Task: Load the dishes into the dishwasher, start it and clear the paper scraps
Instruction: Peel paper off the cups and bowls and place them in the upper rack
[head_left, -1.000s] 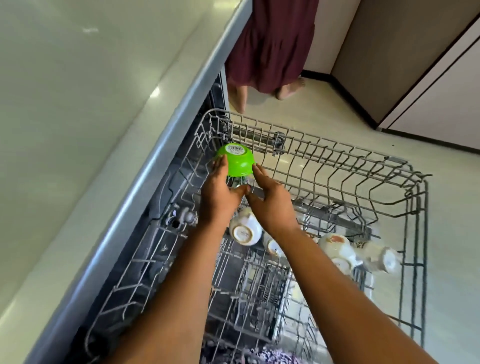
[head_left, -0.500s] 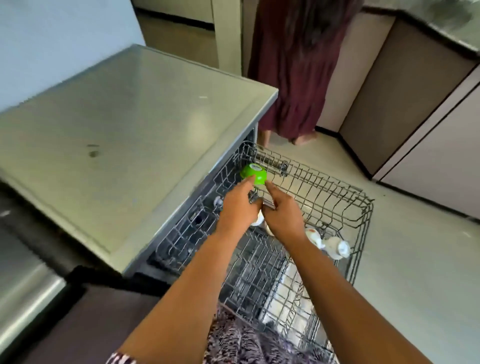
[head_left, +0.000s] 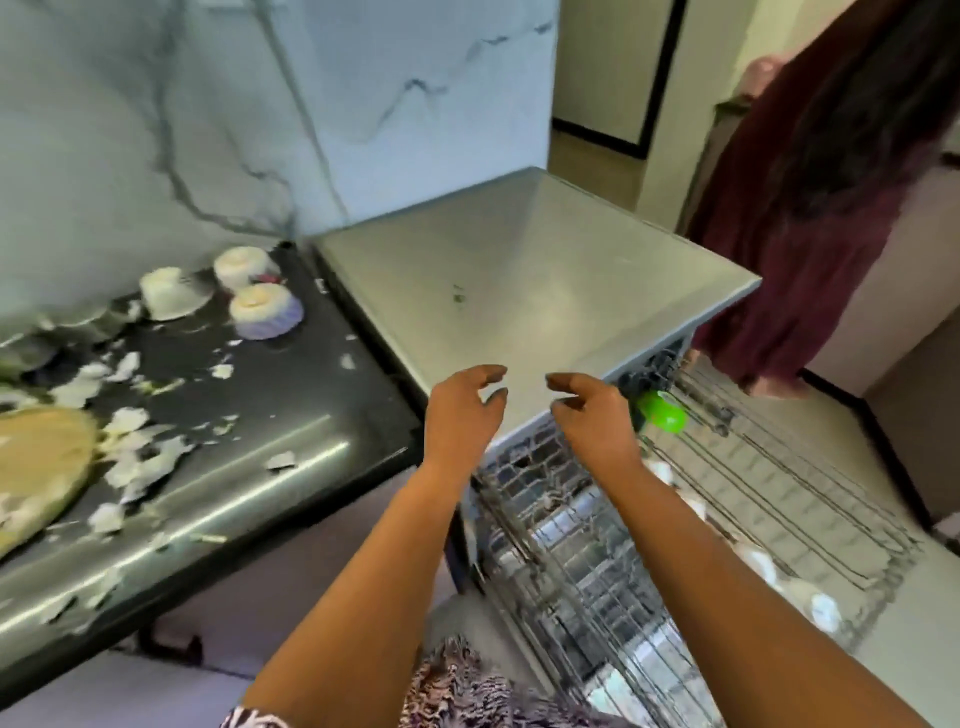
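Now our left hand (head_left: 462, 413) and right hand (head_left: 595, 418) are empty, fingers loosely bent. We should grab the cups (head_left: 266, 312) gently, one each.

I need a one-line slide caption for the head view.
Empty left hand and right hand near the dishwasher rack holding a green bowl; paper scraps litter the counter.

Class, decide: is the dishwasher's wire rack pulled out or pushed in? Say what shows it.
Pulled out. The wire rack juts past the dishwasher's steel top, with the green bowl in it.
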